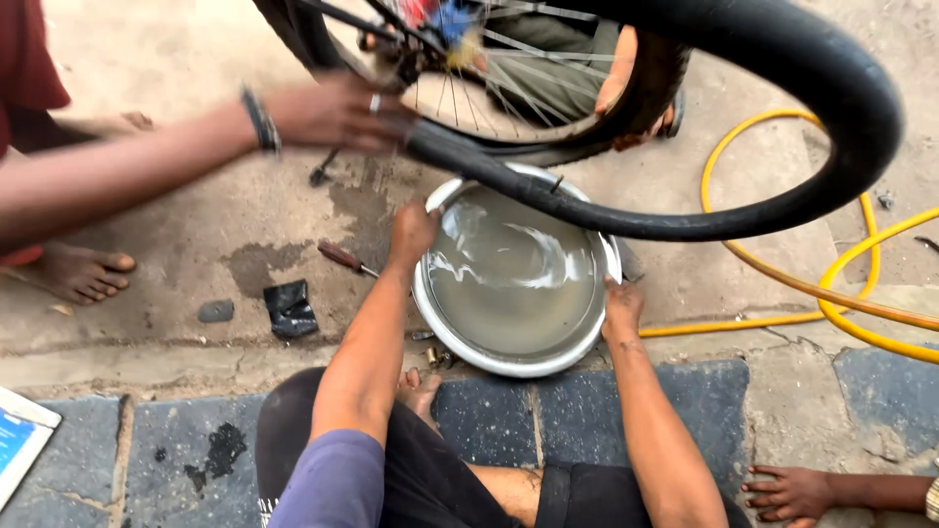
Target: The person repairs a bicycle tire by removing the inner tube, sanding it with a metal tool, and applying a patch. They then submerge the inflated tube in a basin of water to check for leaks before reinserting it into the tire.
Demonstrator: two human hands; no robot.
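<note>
Steel basin (515, 364) gripped at both rims: left hand (412, 233), right hand (621, 308). Black tube (685, 220) arching just above, crosswise.

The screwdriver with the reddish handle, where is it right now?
The screwdriver lies on the wet concrete, just left of the water basin, beside the left hand.

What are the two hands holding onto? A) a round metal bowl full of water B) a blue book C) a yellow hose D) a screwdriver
A: the left hand and the right hand each grip a side of the round metal bowl, whose inside shows rippling water.
</note>
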